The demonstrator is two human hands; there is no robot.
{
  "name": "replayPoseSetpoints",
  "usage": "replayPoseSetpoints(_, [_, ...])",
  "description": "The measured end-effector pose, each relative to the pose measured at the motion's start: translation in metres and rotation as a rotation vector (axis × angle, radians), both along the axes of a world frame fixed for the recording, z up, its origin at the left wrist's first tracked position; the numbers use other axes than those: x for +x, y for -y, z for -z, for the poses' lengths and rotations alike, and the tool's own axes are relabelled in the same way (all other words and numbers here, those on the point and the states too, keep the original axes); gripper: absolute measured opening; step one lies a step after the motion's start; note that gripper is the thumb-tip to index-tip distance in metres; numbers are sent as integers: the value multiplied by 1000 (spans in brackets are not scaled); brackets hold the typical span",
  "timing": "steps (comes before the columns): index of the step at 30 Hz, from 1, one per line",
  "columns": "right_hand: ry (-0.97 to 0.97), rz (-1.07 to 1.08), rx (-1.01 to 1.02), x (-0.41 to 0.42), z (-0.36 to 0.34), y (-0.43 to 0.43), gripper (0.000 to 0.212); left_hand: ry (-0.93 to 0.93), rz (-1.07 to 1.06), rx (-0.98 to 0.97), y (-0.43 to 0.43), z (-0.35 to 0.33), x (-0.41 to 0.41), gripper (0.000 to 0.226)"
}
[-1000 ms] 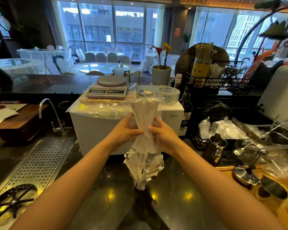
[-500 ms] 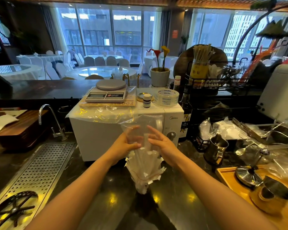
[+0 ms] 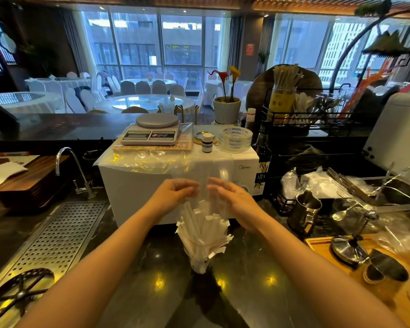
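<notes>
A clear plastic bag (image 3: 202,235) full of paper-wrapped straws stands upright on the dark counter, its bottom end touching the surface. My left hand (image 3: 173,195) pinches the bag's upper left side with curled fingers. My right hand (image 3: 232,200) holds the bag's upper right side, fingers bent around the plastic. The empty top of the bag rises between both hands in front of the white microwave (image 3: 152,183).
A kitchen scale (image 3: 152,131), a small bottle (image 3: 207,143) and a tape roll (image 3: 235,139) sit on the microwave. A tap (image 3: 74,169) and perforated drain tray (image 3: 59,235) lie left. A metal jug (image 3: 304,213), wooden tray (image 3: 388,287) and utensils crowd the right.
The bag of straws has dropped lower, from raised in front of the microwave to resting on the counter. Both hands slid up to the bag's empty top.
</notes>
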State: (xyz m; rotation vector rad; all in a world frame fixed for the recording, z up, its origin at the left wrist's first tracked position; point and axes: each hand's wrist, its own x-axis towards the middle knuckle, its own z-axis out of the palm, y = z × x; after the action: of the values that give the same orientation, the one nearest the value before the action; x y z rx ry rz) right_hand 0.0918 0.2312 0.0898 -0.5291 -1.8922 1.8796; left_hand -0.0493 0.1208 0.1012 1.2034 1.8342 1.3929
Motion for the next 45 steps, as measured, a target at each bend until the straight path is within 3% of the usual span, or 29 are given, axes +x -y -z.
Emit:
replayPoseSetpoints(21, [-122,180,115,50,-89,-6,23,-73,106,210,-14,-86,27,14])
replayPoseSetpoints(28, [-120,312,-18,90,-87,-23,26,46,189,102,-39,-59,67,10])
replayPoseSetpoints(33, [-15,433,-93,117,-65,-39,19,134,100,30,-52,-16,102,13])
replayPoseSetpoints(38, [224,463,-45,133,-15,-39,10,315,-57,49,-70,26,136,15])
replayPoseSetpoints(40, [318,514,40,137,9,-41,22,342,-96,37,-76,44,147,18])
replayPoseSetpoints(45, [546,595,285,148,67,-47,36,139,-240,-45,-84,100,161,16])
